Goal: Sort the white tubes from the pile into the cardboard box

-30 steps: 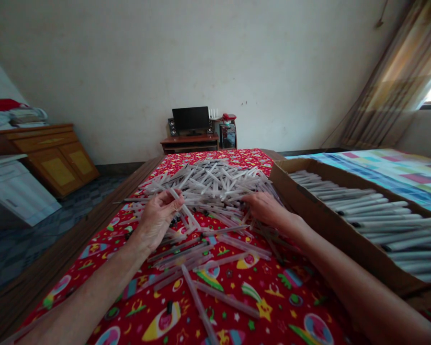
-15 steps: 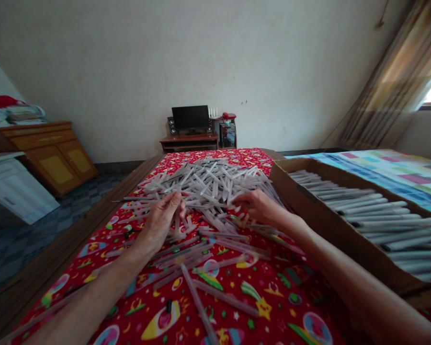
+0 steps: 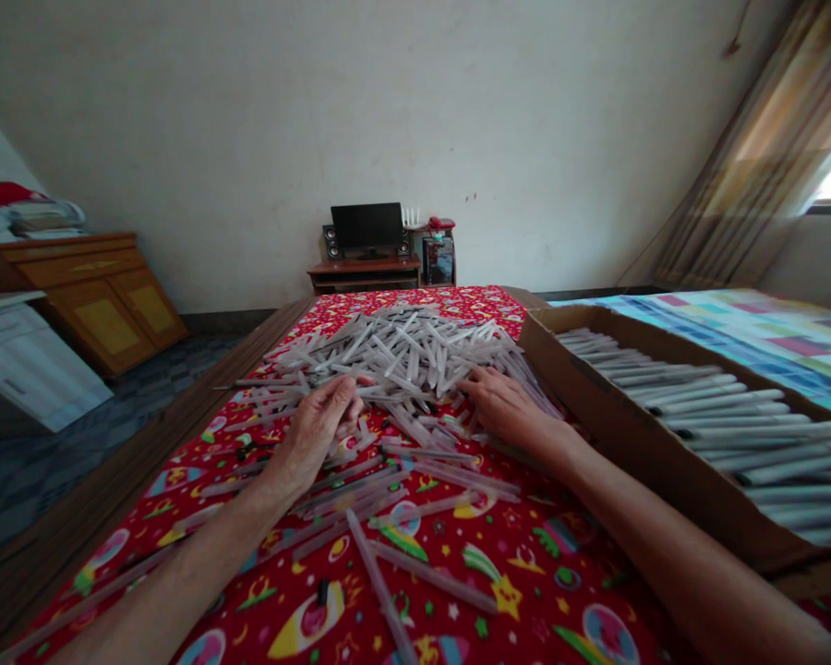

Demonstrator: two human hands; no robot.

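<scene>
A heap of translucent plastic tubes (image 3: pixel 402 356), slim like pen barrels, lies on a red patterned cloth (image 3: pixel 526 573). At the heap's near left edge is my left hand (image 3: pixel 327 414), thumb pressed to curled fingers; whatever is in the pinch is hidden. My right hand (image 3: pixel 504 405) reaches down to the heap's right side, its fingers bent and apart among the tubes, the tips partly hidden. Between and below the hands, several loose tubes (image 3: pixel 380 582) lie scattered. A small black piece (image 3: pixel 323 591) rests on the cloth near the front.
An open cardboard box (image 3: pixel 596 443) full of whitish-grey tubes (image 3: pixel 727 406), some with black ends, stands on the right. Beyond it spreads a colourful bedcover (image 3: pixel 754 319). A monitor (image 3: pixel 368 226) sits on a desk by the far wall; a wooden cabinet (image 3: pixel 117 300) is at left.
My right hand has shifted slightly right, and its fingers have gone lower into the tubes. My left hand stays nearly in place, with its fingers curled a little more.
</scene>
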